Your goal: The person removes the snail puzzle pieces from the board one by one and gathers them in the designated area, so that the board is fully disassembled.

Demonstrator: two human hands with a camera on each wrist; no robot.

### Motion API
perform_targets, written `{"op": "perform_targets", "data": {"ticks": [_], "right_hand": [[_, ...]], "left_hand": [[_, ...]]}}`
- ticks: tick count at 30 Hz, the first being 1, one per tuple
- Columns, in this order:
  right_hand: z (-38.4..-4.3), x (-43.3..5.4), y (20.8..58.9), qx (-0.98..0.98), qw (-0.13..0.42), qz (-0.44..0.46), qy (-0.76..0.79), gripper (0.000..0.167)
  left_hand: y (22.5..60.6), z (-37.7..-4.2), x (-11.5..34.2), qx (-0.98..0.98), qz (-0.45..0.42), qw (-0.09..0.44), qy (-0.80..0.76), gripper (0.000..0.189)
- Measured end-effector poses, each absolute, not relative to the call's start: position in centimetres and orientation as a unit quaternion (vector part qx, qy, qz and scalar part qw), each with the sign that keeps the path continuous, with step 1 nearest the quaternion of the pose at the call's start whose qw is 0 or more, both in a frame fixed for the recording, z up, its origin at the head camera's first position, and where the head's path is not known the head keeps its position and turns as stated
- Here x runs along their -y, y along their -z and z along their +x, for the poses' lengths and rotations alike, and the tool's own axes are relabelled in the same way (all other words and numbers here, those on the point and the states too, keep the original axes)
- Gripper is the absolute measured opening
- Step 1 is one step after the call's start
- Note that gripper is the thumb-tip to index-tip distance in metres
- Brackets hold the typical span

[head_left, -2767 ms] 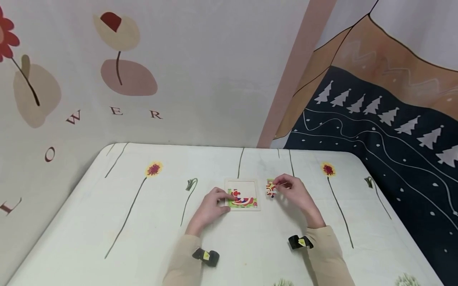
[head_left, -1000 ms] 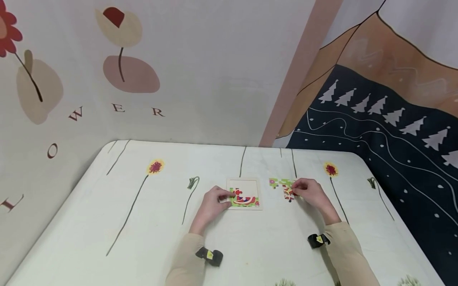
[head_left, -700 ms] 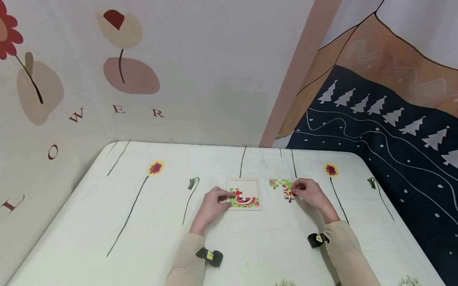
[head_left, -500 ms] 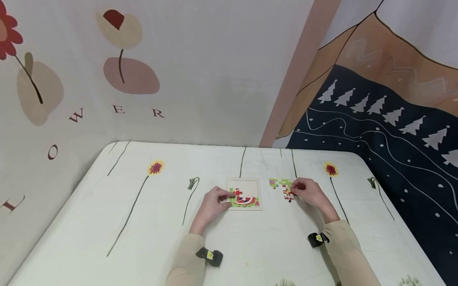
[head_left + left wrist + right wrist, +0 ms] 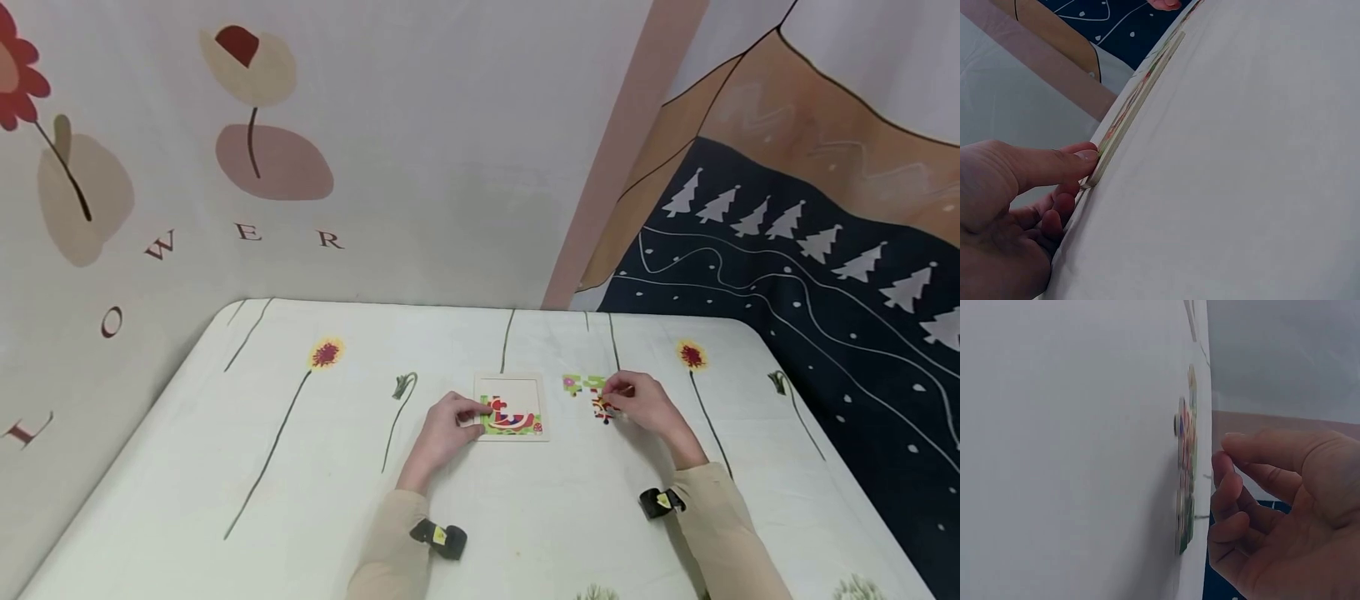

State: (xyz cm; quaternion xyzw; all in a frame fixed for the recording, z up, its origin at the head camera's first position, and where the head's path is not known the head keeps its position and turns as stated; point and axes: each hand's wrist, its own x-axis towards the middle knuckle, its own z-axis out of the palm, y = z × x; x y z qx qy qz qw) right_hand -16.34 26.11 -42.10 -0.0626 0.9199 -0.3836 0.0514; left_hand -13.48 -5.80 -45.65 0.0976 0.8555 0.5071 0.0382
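Pale frame (image 5: pixel 1134 109), thickness only from left wrist

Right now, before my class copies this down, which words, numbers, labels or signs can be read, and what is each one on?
"L O W E R": spaced dark red letters on the pale wall cloth.
Yellow label on the left sleeve's black band: too small to read.
Yellow label on the right sleeve's black band: too small to read.
Puzzle and loose pieces: no readable writing.
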Motion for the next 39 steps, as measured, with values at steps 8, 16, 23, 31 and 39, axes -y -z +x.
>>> {"op": "perform_targets", "data": {"ticks": [8, 16, 23, 31, 39], "right_hand": [[-16.3, -23.5, 42.1, -0.916, 0.052, -0.082, 0.39, 0.006], [-16.5, -20.4, 42.4, -0.909, 0.046, -0.123, 0.396, 0.005], [-16.8, -18.0, 42.6, -0.895, 0.068, -0.14, 0.417, 0.004], [-17.0, -15.9, 42.5, -0.881, 0.09, -0.17, 0.433, 0.004], [-17.3, -14.5, 42.7, -0.888, 0.103, -0.17, 0.414, 0.006]], "left_hand": [[45.5, -13.5, 5.8, -0.853, 0.102, 0.036, -0.511, 0.023], [45.3, -13.3, 5.9, -0.852, 0.11, 0.035, -0.51, 0.023], [45.7, -13.2, 5.6, -0.856, 0.094, 0.034, -0.507, 0.023], [45.6, -12.9, 5.4, -0.85, 0.083, 0.029, -0.519, 0.015], [45.7, -12.9, 5.5, -0.858, 0.097, 0.019, -0.504, 0.016]]}}
